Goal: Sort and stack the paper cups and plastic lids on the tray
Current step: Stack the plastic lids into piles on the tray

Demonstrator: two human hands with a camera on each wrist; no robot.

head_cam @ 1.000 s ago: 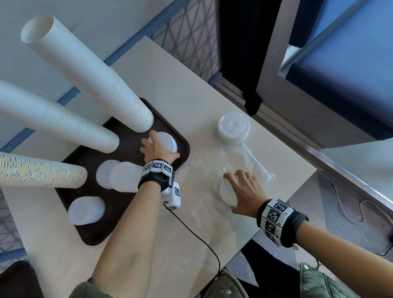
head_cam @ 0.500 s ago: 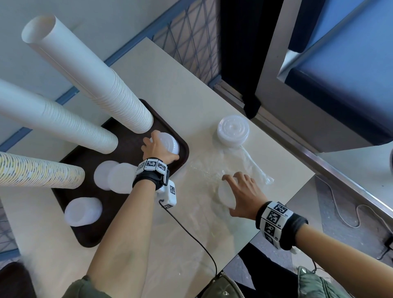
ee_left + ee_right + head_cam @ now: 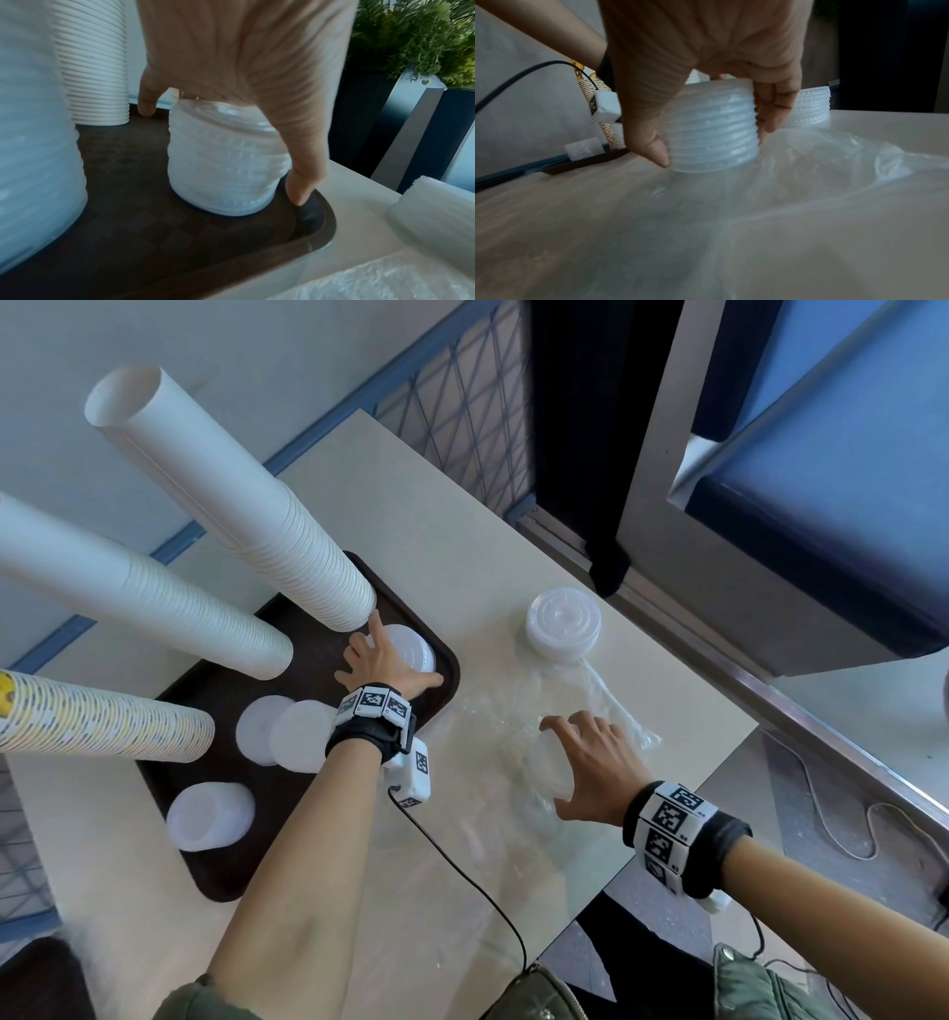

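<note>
A dark brown tray carries three tall cup stacks and several short stacks of translucent lids. My left hand rests on top of the lid stack in the tray's far right corner. In the left wrist view its fingers point straight down beside that lid stack, the thumb tip touching the tray. My right hand grips another lid stack on the table, thumb and fingers curled round its sides.
Two white cup stacks and a patterned one lean over the tray. More lid stacks stand on it. A third lid stack and a clear plastic bag lie on the table near its right edge.
My left hand's fingers have spread and straightened over the tray's lid stack, the index finger now reaching toward the nearest cup stack. My right hand has closed more tightly round its lids.
</note>
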